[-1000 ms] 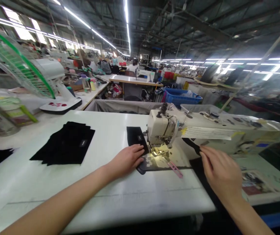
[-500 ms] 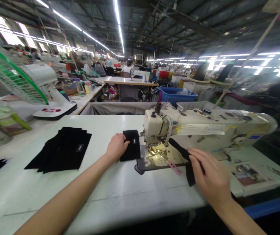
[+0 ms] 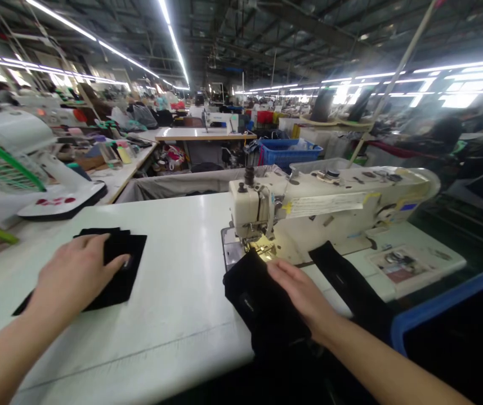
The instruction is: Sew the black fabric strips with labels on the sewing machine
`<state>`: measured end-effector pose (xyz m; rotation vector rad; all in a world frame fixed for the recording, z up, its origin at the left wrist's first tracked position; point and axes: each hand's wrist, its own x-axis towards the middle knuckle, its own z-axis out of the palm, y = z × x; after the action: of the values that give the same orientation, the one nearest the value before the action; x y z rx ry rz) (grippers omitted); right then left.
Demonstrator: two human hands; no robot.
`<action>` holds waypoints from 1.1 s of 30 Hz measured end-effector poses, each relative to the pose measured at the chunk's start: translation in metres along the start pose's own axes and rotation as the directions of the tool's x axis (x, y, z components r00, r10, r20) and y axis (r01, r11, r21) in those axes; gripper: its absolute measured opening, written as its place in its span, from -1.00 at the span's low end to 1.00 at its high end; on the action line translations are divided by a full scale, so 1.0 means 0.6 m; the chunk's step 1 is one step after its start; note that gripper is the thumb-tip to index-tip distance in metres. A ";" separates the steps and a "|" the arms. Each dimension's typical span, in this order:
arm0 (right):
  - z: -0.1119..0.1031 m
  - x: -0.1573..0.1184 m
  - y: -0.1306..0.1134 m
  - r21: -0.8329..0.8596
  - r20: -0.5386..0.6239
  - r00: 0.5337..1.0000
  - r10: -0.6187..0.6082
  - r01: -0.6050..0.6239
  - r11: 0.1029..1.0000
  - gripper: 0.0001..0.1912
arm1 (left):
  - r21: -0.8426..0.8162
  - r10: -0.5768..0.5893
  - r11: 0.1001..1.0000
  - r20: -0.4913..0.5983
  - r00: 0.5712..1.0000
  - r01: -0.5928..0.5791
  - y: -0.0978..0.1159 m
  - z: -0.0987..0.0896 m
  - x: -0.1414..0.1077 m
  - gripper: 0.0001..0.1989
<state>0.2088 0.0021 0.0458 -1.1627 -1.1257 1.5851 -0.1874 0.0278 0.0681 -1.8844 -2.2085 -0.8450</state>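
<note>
My left hand (image 3: 72, 273) lies over a pile of black fabric pieces (image 3: 119, 289) on the left of the pale table, thumb and fingers apart. A small label on the top piece is partly covered by the thumb. In my right hand (image 3: 296, 289), pinched by its edge, is a black fabric piece (image 3: 262, 306) with a small label. It hangs at the table's front edge, just in front of the needle area of a sewing machine (image 3: 262, 202). To the right of that hand, another strip of black fabric (image 3: 343, 273) drapes over the table edge.
The machine's long arm spans the right of the table (image 3: 174, 247). A white fan with a green guard (image 3: 5, 160) stands at the left. At lower right is a blue bin (image 3: 406, 320) with dark contents; a blue crate (image 3: 287, 153) stands behind.
My left hand has left the labelled piece beside the needle and moved left onto the pile. My right hand now holds a labelled piece nearer the table's front. The view has turned right.
</note>
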 end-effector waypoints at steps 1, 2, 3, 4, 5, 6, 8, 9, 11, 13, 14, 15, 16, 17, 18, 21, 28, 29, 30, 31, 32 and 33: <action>0.005 0.001 0.000 0.011 0.034 0.999 0.004 -0.004 1.000 -0.61 | -0.048 -0.015 0.999 0.032 0.999 0.017 0.034 0.002 -0.016 -0.46; 0.011 0.001 0.001 0.020 0.075 0.997 0.005 -0.006 1.000 -0.62 | -0.179 -0.032 0.982 0.165 0.986 0.062 0.075 0.007 -0.032 -0.47; 0.015 0.002 0.002 0.028 0.123 0.992 0.008 -0.012 1.000 -0.62 | -0.347 -0.028 0.924 0.363 0.931 0.162 0.117 0.013 -0.048 -0.46; 0.020 0.002 0.003 0.038 0.176 0.984 0.019 -0.026 0.999 -0.63 | -0.485 0.033 0.825 0.553 0.833 0.290 0.157 0.020 -0.061 -0.44; 0.023 0.001 0.004 0.052 0.222 0.974 0.039 -0.052 0.997 -0.64 | -0.557 0.127 0.717 0.696 0.706 0.420 0.192 0.028 -0.071 -0.45; 0.026 0.000 0.006 0.074 0.257 0.964 0.061 -0.083 0.994 -0.66 | -0.569 0.217 0.632 0.782 0.584 0.526 0.220 0.035 -0.078 -0.48; 0.027 -0.006 0.011 0.149 0.281 0.954 0.103 -0.149 0.977 -0.67 | -0.581 0.254 0.476 0.809 0.530 0.660 0.253 0.046 -0.082 -0.55; 0.025 -0.010 0.013 0.190 0.292 0.949 0.122 -0.182 0.965 -0.65 | -0.607 0.201 0.412 0.788 0.581 0.680 0.259 0.049 -0.081 -0.58; 0.016 -0.018 0.019 0.231 0.334 0.930 0.154 -0.239 0.943 -0.59 | -0.683 0.020 0.341 0.692 0.722 0.645 0.256 0.053 -0.075 -0.60; 0.003 -0.021 0.024 0.197 0.325 0.929 0.177 -0.250 0.948 -0.56 | -0.721 -0.103 0.359 0.601 0.793 0.593 0.242 0.053 -0.074 -0.60; -0.006 -0.020 0.027 0.166 0.272 0.947 0.171 -0.221 0.961 -0.55 | -0.719 -0.124 0.384 0.581 0.804 0.579 0.234 0.054 -0.076 -0.59; -0.015 -0.017 0.029 0.128 0.183 0.972 0.146 -0.170 0.977 -0.56 | -0.708 -0.127 0.414 0.577 0.807 0.571 0.225 0.054 -0.081 -0.58; -0.023 -0.013 0.030 0.079 0.077 0.992 0.101 -0.107 0.991 -0.57 | -0.687 -0.119 0.449 0.588 0.800 0.571 0.216 0.055 -0.086 -0.57; -0.032 -0.009 0.030 0.016 -0.023 0.999 0.037 -0.037 0.999 -0.60 | -0.653 -0.092 0.485 0.623 0.777 0.581 0.208 0.055 -0.093 -0.56; -0.039 -0.004 0.029 -0.062 -0.102 0.994 -0.044 0.038 0.997 -0.63 | -0.607 -0.033 0.522 0.688 0.725 0.599 0.201 0.056 -0.098 -0.56; -0.046 0.004 0.019 -0.334 -0.110 0.947 -0.302 0.251 0.909 -0.76 | -0.495 0.249 0.617 0.860 0.445 0.611 0.193 0.052 -0.108 -0.61; 0.005 -0.006 0.001 -0.274 0.219 0.928 -0.302 0.356 0.893 -0.74 | -0.606 0.355 0.533 0.793 0.495 0.590 0.278 0.041 -0.109 -0.58; 0.011 -0.010 0.006 -0.182 0.204 0.945 -0.255 0.292 0.939 -0.65 | -0.601 0.287 0.483 0.796 0.534 0.637 0.289 0.043 -0.111 -0.61; 0.016 -0.016 0.013 -0.086 0.214 0.959 -0.187 0.210 0.974 -0.56 | -0.605 0.205 0.415 0.790 0.578 0.679 0.297 0.047 -0.113 -0.62; 0.019 -0.022 0.023 -0.008 0.250 0.962 -0.112 0.118 0.993 -0.49 | -0.617 0.125 0.339 0.778 0.616 0.710 0.301 0.050 -0.115 -0.62; 0.021 -0.030 0.034 0.030 0.295 0.955 -0.039 0.031 0.999 -0.47 | -0.632 0.058 0.269 0.764 0.643 0.727 0.302 0.054 -0.115 -0.63; 0.023 -0.038 0.047 0.028 0.333 0.943 0.029 -0.041 0.999 -0.48 | -0.645 0.009 0.222 0.752 0.659 0.732 0.299 0.058 -0.113 -0.63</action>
<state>0.1970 -0.0287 0.0254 -0.9162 -1.2904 1.8699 0.0050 -0.0020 0.0696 -2.1784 -3.0654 -2.4357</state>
